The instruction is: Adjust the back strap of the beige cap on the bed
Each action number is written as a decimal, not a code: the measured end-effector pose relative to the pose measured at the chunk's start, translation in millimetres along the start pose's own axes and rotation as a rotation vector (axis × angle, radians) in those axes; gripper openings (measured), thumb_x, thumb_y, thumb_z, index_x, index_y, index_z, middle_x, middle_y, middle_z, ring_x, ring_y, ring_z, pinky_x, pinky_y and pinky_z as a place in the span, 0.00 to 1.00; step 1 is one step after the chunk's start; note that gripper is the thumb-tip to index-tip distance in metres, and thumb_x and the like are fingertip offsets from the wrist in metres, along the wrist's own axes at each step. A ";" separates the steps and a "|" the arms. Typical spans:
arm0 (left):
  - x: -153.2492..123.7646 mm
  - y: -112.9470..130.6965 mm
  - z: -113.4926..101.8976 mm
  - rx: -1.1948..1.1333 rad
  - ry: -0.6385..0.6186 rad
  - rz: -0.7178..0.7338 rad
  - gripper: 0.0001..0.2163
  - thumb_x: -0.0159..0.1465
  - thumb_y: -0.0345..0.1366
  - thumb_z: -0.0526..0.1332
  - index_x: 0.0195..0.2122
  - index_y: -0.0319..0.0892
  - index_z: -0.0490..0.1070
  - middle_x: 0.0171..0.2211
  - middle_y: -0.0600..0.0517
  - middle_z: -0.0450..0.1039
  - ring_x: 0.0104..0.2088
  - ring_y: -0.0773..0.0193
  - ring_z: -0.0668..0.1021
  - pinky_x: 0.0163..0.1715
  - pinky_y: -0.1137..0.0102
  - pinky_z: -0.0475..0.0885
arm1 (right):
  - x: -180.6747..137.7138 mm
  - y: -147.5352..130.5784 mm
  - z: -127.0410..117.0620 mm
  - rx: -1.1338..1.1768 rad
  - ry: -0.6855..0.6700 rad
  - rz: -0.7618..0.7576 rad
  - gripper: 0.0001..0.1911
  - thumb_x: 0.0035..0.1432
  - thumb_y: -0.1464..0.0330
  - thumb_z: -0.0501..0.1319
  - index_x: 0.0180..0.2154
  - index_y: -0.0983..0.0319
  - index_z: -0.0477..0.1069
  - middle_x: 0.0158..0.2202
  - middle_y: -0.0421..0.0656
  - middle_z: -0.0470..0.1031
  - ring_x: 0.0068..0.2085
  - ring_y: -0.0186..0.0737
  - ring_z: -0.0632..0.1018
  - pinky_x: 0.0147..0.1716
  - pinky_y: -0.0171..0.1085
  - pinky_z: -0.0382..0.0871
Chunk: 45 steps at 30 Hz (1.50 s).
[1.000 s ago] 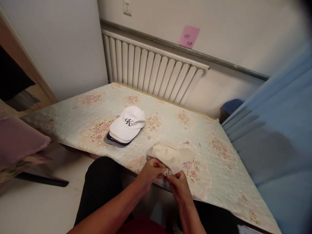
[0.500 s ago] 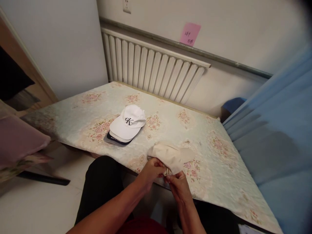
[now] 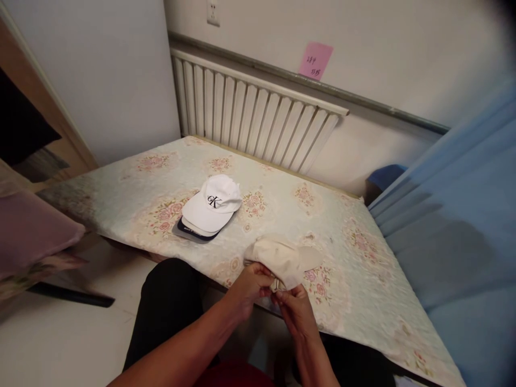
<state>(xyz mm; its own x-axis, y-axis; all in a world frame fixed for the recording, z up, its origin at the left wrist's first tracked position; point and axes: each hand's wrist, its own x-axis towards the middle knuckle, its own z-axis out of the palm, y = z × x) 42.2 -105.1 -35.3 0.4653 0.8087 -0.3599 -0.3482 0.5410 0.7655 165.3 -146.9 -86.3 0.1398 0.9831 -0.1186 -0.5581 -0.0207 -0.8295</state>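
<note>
A cream baseball cap (image 3: 278, 257) lies at the near edge of the flower-patterned surface, its brim pointing right. My left hand (image 3: 255, 282) pinches the cap's back strap near a small metal buckle (image 3: 276, 284). Close beside it, my right hand (image 3: 295, 302) is closed on the strap's other side, thumb and forefinger at the buckle. The fingers partly hide the strap, so how it runs through the buckle cannot be made out. To the left sits a stack of caps, with a white cap (image 3: 215, 201) bearing black letters on top and a dark brim (image 3: 193, 232) showing underneath.
The flower-patterned cover (image 3: 278, 183) spreads over the whole surface. Behind it are a white radiator (image 3: 250, 107) and a wall with a pink note (image 3: 316, 61). A blue curtain (image 3: 463, 226) hangs at the right. Pink cloth (image 3: 36, 231) hangs at the left.
The view has shifted very slightly. Both hands stay at the cream cap's strap, with only a small movement of the fingers around the buckle.
</note>
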 end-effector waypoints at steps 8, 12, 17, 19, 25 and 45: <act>-1.9 1.3 1.8 -0.011 0.015 0.031 0.09 0.42 0.26 0.63 0.25 0.39 0.64 0.20 0.54 0.71 0.20 0.64 0.74 0.27 0.67 0.69 | -4.9 -3.8 6.7 -0.044 0.011 -0.026 0.15 0.38 0.72 0.71 0.33 0.63 0.73 0.23 0.37 0.72 0.22 0.29 0.66 0.21 0.31 0.60; -3.7 0.1 2.1 0.006 -0.041 0.082 0.07 0.45 0.26 0.59 0.26 0.39 0.63 0.18 0.54 0.71 0.18 0.64 0.74 0.25 0.68 0.68 | -8.5 -7.8 11.9 -0.043 0.017 -0.031 0.12 0.42 0.69 0.70 0.31 0.63 0.73 0.23 0.37 0.71 0.22 0.30 0.67 0.22 0.32 0.61; -4.4 -3.7 4.7 0.023 -0.037 0.143 0.07 0.46 0.26 0.58 0.25 0.40 0.62 0.17 0.56 0.69 0.17 0.65 0.73 0.22 0.69 0.68 | -8.8 -11.8 19.6 -0.073 0.163 -0.006 0.10 0.43 0.69 0.69 0.28 0.64 0.71 0.21 0.36 0.69 0.19 0.29 0.64 0.19 0.32 0.58; -5.1 -3.5 6.6 0.023 -0.035 0.145 0.07 0.45 0.26 0.58 0.24 0.41 0.61 0.17 0.57 0.68 0.17 0.65 0.73 0.21 0.70 0.68 | -8.4 -12.7 22.5 -0.094 0.211 0.006 0.10 0.42 0.69 0.69 0.27 0.64 0.71 0.19 0.36 0.68 0.18 0.28 0.62 0.18 0.32 0.57; -7.3 -1.0 8.8 0.029 -0.060 0.152 0.07 0.46 0.27 0.59 0.24 0.42 0.59 0.16 0.57 0.67 0.18 0.64 0.73 0.22 0.69 0.68 | -9.6 -18.0 32.1 -0.056 0.226 -0.017 0.07 0.42 0.71 0.67 0.25 0.63 0.70 0.16 0.33 0.63 0.17 0.27 0.60 0.17 0.31 0.54; -10.1 10.0 11.9 0.135 -0.049 0.170 0.08 0.48 0.26 0.61 0.25 0.41 0.61 0.21 0.58 0.66 0.24 0.72 0.69 0.25 0.76 0.60 | -13.6 -29.2 37.1 0.074 0.152 -0.032 0.08 0.44 0.71 0.67 0.22 0.60 0.67 0.17 0.33 0.59 0.19 0.28 0.56 0.18 0.32 0.51</act>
<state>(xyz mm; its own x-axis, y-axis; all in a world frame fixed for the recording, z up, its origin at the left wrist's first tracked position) 43.7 -110.6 -17.6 0.4496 0.8716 -0.1955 -0.3144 0.3593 0.8787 149.4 -152.9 -40.2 0.2777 0.9439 -0.1784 -0.6094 0.0295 -0.7923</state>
